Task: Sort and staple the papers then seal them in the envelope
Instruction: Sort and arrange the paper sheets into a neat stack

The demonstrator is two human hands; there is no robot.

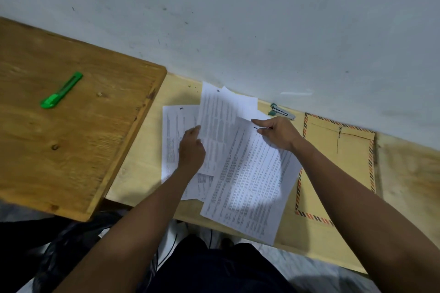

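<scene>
Bright green plastic utility knife point(61, 90), white printed paper sheets point(247, 173) with grey text, tan paper envelope point(342, 162) with an orange-and-black striped border.

Plain office desk point(142, 173): papers point(250, 185), stapler point(282, 112), envelope point(345, 162).

Scuffed pale grey wall point(262, 19), light yellow table point(142, 150) against it, darker brown wooden board point(71, 150) at left, pale floor point(321, 273) below

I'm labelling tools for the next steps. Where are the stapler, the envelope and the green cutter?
stapler point(282, 112), head view, on its metal body by the wall.
envelope point(342, 162), head view, on its bare brown face.
green cutter point(62, 90), head view, on the middle of its handle.
</scene>
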